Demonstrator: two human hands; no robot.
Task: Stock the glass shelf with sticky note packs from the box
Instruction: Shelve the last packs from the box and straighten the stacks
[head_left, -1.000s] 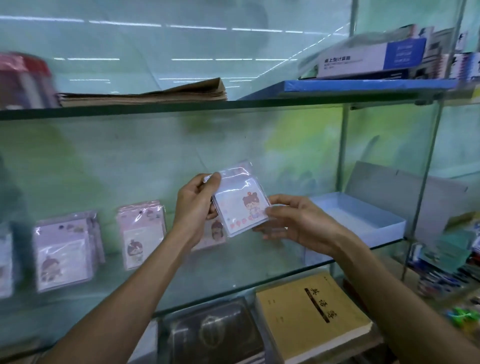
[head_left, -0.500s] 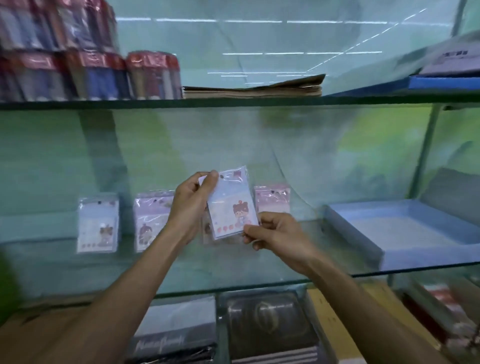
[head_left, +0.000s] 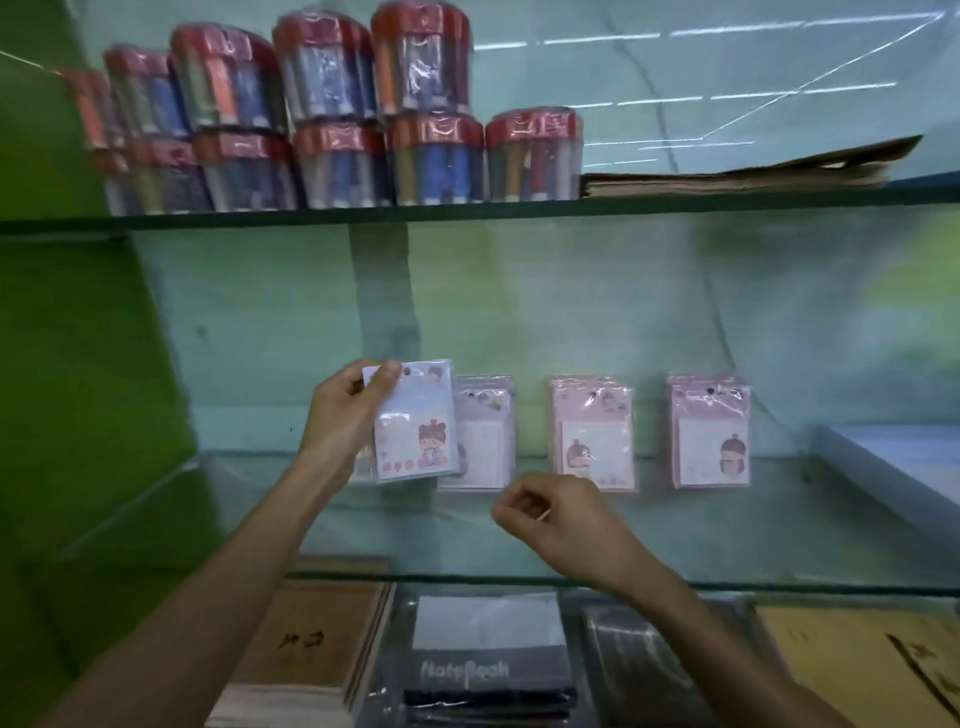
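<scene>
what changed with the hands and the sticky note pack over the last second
The right hand let go of the sticky note pack and dropped away, empty. The left hand alone now carries it leftward along the glass shelf. The packs standing against the back stayed put.

Smooth glass shelf, glossy plastic-wrapped sticky note pack, matt cardboard

- A stationery shop: glass shelves carry wrapped goods in rows.
- Upper left, stacked tubs of pens.
- Centre, sticky note packs stand facing out.
- Bottom, notebooks in plastic.
</scene>
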